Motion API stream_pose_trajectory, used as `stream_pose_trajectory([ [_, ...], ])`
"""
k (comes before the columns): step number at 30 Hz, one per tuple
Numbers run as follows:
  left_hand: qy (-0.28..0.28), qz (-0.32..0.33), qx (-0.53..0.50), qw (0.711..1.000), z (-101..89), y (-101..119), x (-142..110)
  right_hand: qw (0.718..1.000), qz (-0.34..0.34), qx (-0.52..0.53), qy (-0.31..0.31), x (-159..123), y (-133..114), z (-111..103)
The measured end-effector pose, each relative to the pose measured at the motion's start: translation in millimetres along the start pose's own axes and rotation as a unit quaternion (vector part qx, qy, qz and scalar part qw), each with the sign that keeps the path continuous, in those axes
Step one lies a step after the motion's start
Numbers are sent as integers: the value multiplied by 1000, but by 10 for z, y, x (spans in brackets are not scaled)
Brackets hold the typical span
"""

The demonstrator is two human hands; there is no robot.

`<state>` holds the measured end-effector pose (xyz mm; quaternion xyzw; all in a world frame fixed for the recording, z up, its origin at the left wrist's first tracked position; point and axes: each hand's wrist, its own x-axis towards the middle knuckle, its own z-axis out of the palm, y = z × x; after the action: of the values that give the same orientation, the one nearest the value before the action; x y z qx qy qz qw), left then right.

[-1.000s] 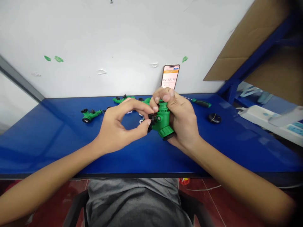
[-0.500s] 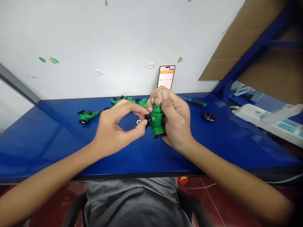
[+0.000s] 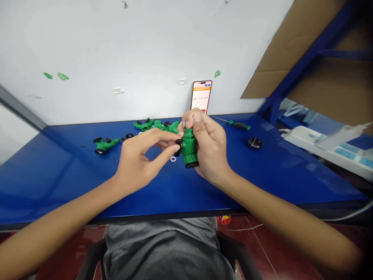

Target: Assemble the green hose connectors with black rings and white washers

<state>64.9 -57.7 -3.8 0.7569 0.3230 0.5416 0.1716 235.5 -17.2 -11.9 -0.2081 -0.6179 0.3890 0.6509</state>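
Both hands meet above the blue table over a green plastic hose valve. My right hand is closed around its right side, thumb and fingers at the top; the black-rimmed lower end stays visible. Thumb and fingertips of my left hand pinch the black knob on the valve's left side, covering part of it. Just below the fingertips, a small white ring lies on the table. Left of my left hand lies another green valve with black fittings, near a black ring.
Several green valves lie along the back of the blue table. A phone showing a timer leans on the wall. Right of it are a green-and-black screwdriver, a black mouse-like object and a white power strip.
The view has shifted slightly, so most things sit a little further left. The white ring shows more fully below the fingers. Both hands keep their hold on the valve and its knob.
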Motion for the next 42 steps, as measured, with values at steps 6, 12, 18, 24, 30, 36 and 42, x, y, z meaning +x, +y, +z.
stream_pose_trajectory([
  [6, -12, -158, -106, 982, 41, -78, 14, 998, 18, -48, 40, -17, 111, 23],
  [12, -8, -133, -58, 989, 46, -168, -12, 997, 48, -42, 43, -29, 144, 38],
  [18, 6, -119, -60, 991, 77, -141, -25, 995, 83, -10, 51, -32, 136, 54],
  [24, -5, -176, -130, 976, 78, -160, 13, 995, 46, -55, 66, -29, 199, 53],
  [30, 6, -170, -132, 977, 87, -164, 8, 996, 40, -40, 68, -28, 201, 56],
  [36, -11, -185, -122, 975, 57, -168, 10, 995, 7, -73, 68, -25, 195, 55],
  [42, -8, -165, -120, 979, 51, -161, -1, 996, 10, -60, 63, -28, 183, 53],
])
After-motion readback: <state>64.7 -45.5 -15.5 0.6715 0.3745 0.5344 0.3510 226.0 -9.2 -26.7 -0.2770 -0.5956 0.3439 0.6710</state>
